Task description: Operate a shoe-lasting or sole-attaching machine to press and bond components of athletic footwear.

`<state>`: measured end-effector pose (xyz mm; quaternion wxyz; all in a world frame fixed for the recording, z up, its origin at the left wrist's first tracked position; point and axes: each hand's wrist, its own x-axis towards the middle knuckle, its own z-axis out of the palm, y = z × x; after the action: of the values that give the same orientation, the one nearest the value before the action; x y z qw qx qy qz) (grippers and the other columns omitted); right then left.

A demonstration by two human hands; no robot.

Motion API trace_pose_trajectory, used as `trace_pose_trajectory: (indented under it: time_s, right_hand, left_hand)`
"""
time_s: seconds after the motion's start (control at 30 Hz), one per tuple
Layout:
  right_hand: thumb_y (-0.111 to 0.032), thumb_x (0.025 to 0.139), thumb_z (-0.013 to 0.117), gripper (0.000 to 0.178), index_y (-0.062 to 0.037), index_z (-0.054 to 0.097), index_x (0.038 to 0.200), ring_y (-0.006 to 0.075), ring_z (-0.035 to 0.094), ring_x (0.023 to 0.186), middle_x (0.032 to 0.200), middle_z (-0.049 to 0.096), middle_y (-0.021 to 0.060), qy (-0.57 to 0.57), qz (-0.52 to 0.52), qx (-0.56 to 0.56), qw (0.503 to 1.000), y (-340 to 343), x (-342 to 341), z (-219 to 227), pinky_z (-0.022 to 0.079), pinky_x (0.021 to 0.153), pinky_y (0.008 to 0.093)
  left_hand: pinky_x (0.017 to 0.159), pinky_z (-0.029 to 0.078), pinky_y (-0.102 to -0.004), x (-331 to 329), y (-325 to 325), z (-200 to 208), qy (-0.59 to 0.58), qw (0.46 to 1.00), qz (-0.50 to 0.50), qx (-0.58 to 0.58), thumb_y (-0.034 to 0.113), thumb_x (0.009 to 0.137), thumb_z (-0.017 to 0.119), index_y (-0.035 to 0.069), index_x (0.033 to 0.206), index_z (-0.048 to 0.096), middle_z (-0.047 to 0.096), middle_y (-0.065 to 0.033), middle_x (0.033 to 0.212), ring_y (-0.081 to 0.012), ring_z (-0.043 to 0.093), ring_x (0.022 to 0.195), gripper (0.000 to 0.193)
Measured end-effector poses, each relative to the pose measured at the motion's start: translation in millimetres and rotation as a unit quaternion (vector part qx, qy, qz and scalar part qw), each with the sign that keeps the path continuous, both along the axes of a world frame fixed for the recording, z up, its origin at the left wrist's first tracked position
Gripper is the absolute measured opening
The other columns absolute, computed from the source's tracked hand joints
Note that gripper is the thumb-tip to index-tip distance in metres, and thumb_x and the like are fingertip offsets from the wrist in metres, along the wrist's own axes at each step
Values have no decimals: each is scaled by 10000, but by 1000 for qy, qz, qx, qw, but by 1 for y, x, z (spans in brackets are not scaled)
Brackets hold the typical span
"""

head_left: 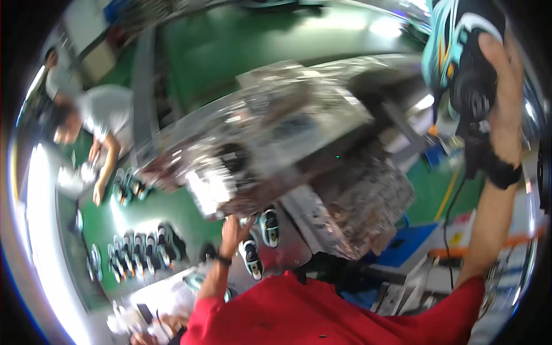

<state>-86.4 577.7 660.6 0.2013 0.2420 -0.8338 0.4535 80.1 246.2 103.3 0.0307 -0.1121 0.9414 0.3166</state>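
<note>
At the upper right my right hand point(503, 80) is raised and closed around a black shoe point(471, 29) with turquoise and white parts and orange marks. A black device point(476, 103) with a cable sits against that hand, above a black wrist strap. Lower and near the middle, my left hand point(231, 234) reaches just beside a pair of shoes on a grey metal surface. The left shoe point(250, 259) and the right shoe point(269, 227) are dark with white and pale turquoise. My left fingers are blurred, and I cannot tell whether they touch a shoe.
A shiny metal-covered machine point(287, 132) fills the middle, smeared by motion. Rows of similar shoes point(141, 250) stand on a green surface at left. A co-worker in a light shirt point(106, 109) bends there. Another person's hands point(164, 328) show at lower left. A blue panel point(405, 244) lies right.
</note>
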Motion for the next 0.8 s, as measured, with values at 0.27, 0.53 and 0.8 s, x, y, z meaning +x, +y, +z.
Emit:
trace_pose_trajectory:
  time_s: [0.27, 0.53, 0.8]
  right_hand:
    - [-197, 779, 667, 481, -20, 564, 1214, 170, 585, 960, 1059, 598, 43, -21, -195, -378, 905, 155, 251, -173, 476, 853, 312]
    - [-162, 917, 568, 501, 28, 438, 1362, 192, 582, 1066, 1236, 582, 163, -14, -514, -225, 827, 224, 455, -207, 464, 911, 320]
    - [-199, 748, 784, 652, -4, 502, 1303, 133, 572, 1014, 1119, 622, 75, 38, -657, -328, 678, 275, 664, -280, 462, 902, 282]
  left_hand:
    - [1094, 340, -476, 66, 230, 248, -192, 545, -381, 722, 464, 940, 559, -32, 1454, 276, 452, -205, 1399, -312, 455, 1298, 769]
    - [980, 454, -434, 173, 436, 253, -424, 441, -429, 664, 479, 984, 415, 3, 1321, 476, 594, -146, 1235, -277, 587, 1125, 586]
    - [913, 441, -288, 348, 590, 253, -396, 558, -543, 486, 271, 937, 634, 13, 1257, 536, 605, -39, 1137, -123, 551, 1037, 422]
